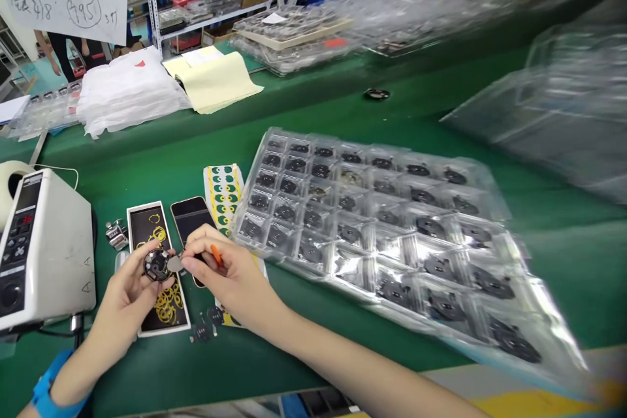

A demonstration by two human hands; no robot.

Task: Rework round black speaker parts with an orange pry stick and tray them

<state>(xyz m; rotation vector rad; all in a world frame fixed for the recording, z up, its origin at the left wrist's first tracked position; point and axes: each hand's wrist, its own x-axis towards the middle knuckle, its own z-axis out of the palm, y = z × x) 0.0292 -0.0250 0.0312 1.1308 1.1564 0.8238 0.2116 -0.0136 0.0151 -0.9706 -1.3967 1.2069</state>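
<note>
A round black part (157, 265) is held between the fingers and thumb of my left hand (130, 290), over a white-rimmed box (185, 313) with yellow rings in it. My right hand (230, 274) pinches a small grey disc-like piece (175, 264) at the right edge of the black part. Something orange (216, 255) shows between the fingers of my right hand. Behind that hand lies a phone (189, 214), beside a sheet of yellow and green stickers (225, 192). Several small black parts (206, 325) rest on the green mat below the hands.
A large clear tray (362, 209) of black parts fills the middle and right. At the left stand a white device (59, 241) and a small metal object (116, 234). Papers (130, 88) and stacked trays (289, 29) line the back. A person (63, 49) stands beyond the bench.
</note>
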